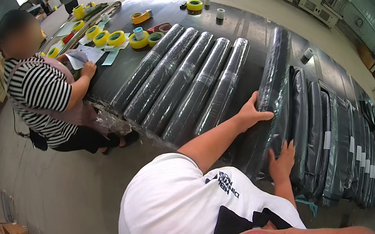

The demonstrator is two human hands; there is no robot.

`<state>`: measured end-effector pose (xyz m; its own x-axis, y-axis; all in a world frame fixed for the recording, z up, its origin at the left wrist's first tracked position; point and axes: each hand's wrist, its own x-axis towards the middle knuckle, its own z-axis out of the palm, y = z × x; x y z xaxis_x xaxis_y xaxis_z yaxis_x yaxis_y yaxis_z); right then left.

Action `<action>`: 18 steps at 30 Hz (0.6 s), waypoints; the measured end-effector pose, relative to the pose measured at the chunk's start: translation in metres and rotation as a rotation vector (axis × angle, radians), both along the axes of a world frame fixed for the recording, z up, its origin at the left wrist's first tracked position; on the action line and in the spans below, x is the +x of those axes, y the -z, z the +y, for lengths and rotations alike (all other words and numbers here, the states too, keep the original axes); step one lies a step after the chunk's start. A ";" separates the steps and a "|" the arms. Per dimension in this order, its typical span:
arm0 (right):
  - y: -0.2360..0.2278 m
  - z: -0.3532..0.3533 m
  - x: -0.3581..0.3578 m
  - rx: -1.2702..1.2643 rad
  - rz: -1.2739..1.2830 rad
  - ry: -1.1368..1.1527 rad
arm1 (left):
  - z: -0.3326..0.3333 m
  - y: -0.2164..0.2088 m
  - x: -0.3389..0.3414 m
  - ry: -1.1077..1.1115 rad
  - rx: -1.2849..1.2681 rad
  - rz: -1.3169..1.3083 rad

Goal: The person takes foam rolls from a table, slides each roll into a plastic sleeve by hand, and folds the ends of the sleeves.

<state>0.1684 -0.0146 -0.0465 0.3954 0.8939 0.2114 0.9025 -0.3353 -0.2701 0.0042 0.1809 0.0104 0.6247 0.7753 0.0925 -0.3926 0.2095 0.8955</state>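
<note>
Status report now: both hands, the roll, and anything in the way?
Left hand flat on black wrapped roll. Right hand pressing its near end. Five more rolls lie left; stacked rolls right. Nothing in the way.

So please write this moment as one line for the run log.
left hand: flat on black wrapped roll | right hand: pressing same roll | table: more rolls | co-worker: near tape rolls
</note>
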 end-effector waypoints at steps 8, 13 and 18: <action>-0.109 -0.048 0.107 0.316 1.951 -0.565 | -0.147 -0.092 0.106 0.136 -0.001 -0.345; -0.113 -0.169 0.209 0.124 2.036 -0.628 | -0.241 -0.072 0.180 0.458 0.174 -0.109; -0.107 -0.307 0.264 0.156 1.949 -0.438 | -0.312 -0.033 0.253 0.502 0.970 0.128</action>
<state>0.4323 -0.3221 0.0609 -0.0518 0.9954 -0.0807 -0.5855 -0.0957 -0.8050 0.2575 -0.1314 0.0437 0.8971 0.0628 0.4374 -0.3525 -0.4954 0.7939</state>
